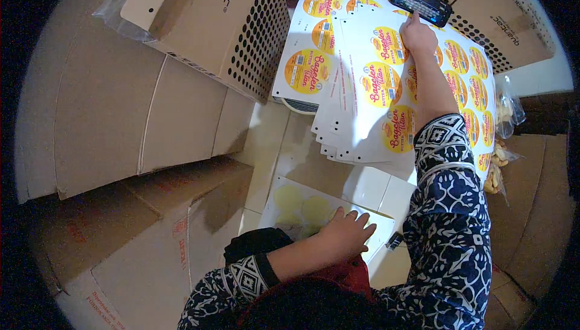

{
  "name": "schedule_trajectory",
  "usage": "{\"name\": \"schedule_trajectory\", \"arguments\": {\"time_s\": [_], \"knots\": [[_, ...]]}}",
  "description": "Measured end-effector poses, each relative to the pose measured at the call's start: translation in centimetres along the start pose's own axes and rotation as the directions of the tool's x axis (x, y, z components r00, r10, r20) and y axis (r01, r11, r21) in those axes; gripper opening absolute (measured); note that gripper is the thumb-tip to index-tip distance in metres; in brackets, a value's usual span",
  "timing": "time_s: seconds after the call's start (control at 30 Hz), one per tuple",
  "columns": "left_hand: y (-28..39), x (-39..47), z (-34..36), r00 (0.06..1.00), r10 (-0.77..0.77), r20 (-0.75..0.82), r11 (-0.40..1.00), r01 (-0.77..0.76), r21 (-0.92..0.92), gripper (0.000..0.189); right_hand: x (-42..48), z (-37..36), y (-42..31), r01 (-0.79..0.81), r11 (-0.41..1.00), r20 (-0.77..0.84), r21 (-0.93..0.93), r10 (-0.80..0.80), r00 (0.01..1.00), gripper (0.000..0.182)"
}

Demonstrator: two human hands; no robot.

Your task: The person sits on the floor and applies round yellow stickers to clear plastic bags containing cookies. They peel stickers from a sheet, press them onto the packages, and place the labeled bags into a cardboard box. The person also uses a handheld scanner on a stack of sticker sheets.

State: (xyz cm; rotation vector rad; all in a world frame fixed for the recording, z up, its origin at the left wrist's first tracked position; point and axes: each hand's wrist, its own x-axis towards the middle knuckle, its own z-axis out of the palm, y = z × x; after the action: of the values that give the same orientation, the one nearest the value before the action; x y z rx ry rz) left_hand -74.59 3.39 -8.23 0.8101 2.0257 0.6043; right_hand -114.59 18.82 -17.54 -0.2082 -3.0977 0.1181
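Note:
My right hand (420, 35) reaches forward with its index finger stretched out to the near edge of a smartphone (420, 3) and its other fingers curled. Lit on the phone is what looks like a keyboard. Under that hand lies a fanned stack of printed sticker sheets (358, 117) with round yellow labels bearing red writing. My left hand (348, 234) is empty, fingers spread, close to me. Beneath or just beyond it is a white sheet (267, 212) with pale yellow circles. Whether the fingers touch this sheet I cannot tell.
Cardboard boxes (104, 103) crowd the left, with a dotted carton (204, 17) on top. Another dotted carton (503, 17) stands behind the phone. Clear bags of pale food pieces (497, 167) hang or lie at the right. A small black object (394, 241) rests by the tiled floor (260, 149).

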Motion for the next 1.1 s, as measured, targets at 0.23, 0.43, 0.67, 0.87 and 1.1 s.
{"name": "schedule_trajectory", "arguments": {"time_s": [0.23, 0.43, 0.67, 0.87, 1.1], "knots": [[-0.1, 0.1, 0.4, 1.0, -0.003, -0.017, 1.0, 0.003, 0.005, 0.052, 0.2, -0.1, 0.3, 0.146, 0.988, -0.016, -0.046, -0.147, 0.989, 0.054], [-0.2, 0.2, 0.3, 1.0, 0.005, -0.01, 1.0, -0.005, 0.012, 0.051, -0.1, -1.5, -0.6, 0.175, 0.982, 0.102, -0.073, -0.167, 0.981, 0.056], [-0.3, 0.2, 1.0, 0.994, 0.034, -0.1, 0.999, -0.033, 0.012, 0.053, 1.6, -0.3, -0.2, 0.188, 0.982, 0.111, -0.031, -0.184, 0.977, 0.062], [-0.3, 0.4, 1.2, 0.996, 0.01, -0.085, 1.0, -0.011, -0.013, 0.053, 1.6, -0.8, -1.2, 0.168, 0.986, 0.12, -0.011, -0.166, 0.979, 0.067], [-0.3, 0.3, 1.4, 0.992, 0.024, -0.12, 1.0, -0.024, 0.001, 0.053, 3.0, 0.2, -0.3, 0.213, 0.977, 0.064, -0.028, -0.211, 0.975, 0.069]]}}
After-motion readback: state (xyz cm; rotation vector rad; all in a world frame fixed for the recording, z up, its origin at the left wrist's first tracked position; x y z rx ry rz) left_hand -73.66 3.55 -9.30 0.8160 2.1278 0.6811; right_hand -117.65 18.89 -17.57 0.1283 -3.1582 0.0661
